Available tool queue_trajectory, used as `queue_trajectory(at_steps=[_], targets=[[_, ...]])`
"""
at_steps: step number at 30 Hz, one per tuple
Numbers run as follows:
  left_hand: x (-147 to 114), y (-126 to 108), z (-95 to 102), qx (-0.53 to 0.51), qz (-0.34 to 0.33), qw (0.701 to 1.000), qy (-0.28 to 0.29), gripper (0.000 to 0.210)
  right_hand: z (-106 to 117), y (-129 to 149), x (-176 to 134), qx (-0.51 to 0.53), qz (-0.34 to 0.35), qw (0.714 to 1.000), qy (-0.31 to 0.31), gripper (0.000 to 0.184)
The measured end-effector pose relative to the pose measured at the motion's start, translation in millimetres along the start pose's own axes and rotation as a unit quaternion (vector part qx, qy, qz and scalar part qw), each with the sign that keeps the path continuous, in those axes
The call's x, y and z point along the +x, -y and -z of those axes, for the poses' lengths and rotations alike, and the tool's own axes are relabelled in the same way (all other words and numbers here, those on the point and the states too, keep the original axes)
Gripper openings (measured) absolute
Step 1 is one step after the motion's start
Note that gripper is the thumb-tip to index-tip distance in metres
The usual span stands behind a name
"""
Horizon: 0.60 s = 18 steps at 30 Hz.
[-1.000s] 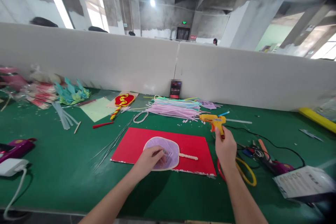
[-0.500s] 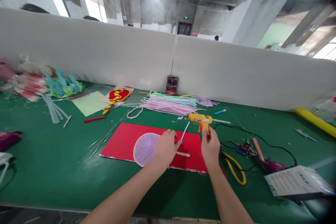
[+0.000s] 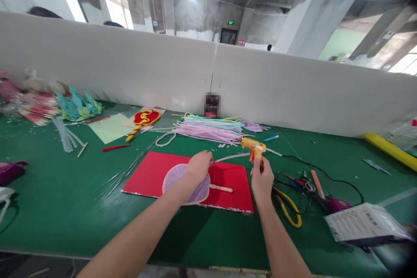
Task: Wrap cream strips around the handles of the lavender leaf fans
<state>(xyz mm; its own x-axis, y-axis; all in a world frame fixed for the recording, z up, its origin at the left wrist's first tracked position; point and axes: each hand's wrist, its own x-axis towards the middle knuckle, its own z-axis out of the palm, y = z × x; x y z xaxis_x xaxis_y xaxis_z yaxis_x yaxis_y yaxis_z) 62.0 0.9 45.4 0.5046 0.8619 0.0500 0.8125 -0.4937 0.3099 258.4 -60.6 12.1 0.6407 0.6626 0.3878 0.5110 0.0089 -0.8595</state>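
My right hand is closed round the grip of a yellow hot glue gun, whose nozzle points left. A pale lilac pipe cleaner is pinched in the fingers of my left hand, and its free end reaches right, close to the glue gun's trigger. Below my left hand and forearm, a lilac fan shape with a cream rim and a twisted cream handle lies on a red board. My left forearm hides part of the fan shape.
A bundle of lilac and green pipe cleaners lies behind the board. Farther left is a red and yellow fan. Yellow-handled scissors or pliers, a black cord and a white box lie on the right.
My left hand has moved up and left, uncovering more of the fan shape. The pipe cleaner has swung from steep to nearly level. The glue gun has shifted slightly and tilted.
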Motion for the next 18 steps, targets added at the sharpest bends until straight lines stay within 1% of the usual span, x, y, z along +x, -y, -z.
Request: queue_trajectory(at_steps=[1, 2, 4, 7, 9, 11, 13, 15, 18], targets=[[4, 3, 3.7, 0.017, -0.032, 0.999, 0.011, 0.014, 1, 1, 0, 0.006, -0.003, 1.000, -0.003, 0.054], [8, 5, 6.5, 0.037, -0.050, 0.998, 0.029, 0.013, 2, 2, 1, 0.011, -0.007, 1.000, -0.005, 0.053], [17, 6, 9.5, 0.067, -0.044, 0.996, 0.048, 0.014, 4, 5, 0, 0.015, -0.017, 1.000, -0.004, 0.050], [31, 8, 9.7, 0.078, -0.020, 0.995, 0.058, 0.017, 6, 8, 0, 0.012, -0.033, 0.999, 0.002, 0.045], [39, 15, 9.4, 0.082, 0.005, 0.995, 0.064, 0.016, 7, 10, -1, 0.011, -0.040, 0.999, 0.003, 0.044], [46, 25, 9.8, 0.085, 0.035, 0.994, 0.057, 0.016, 7, 9, 0, 0.016, -0.045, 0.999, 0.004, 0.044], [50, 35, 11.0, 0.080, 0.049, 0.995, 0.043, 0.016, 6, 8, 0, 0.023, -0.044, 0.999, 0.003, 0.044], [53, 42, 12.4, 0.069, 0.037, 0.996, 0.030, 0.017, 7, 7, 1, 0.031, -0.042, 0.999, -0.002, 0.044], [55, 44, 13.4, 0.048, -0.014, 0.998, 0.028, 0.017, 8, 6, 2, 0.043, -0.043, 0.998, -0.013, 0.045]])
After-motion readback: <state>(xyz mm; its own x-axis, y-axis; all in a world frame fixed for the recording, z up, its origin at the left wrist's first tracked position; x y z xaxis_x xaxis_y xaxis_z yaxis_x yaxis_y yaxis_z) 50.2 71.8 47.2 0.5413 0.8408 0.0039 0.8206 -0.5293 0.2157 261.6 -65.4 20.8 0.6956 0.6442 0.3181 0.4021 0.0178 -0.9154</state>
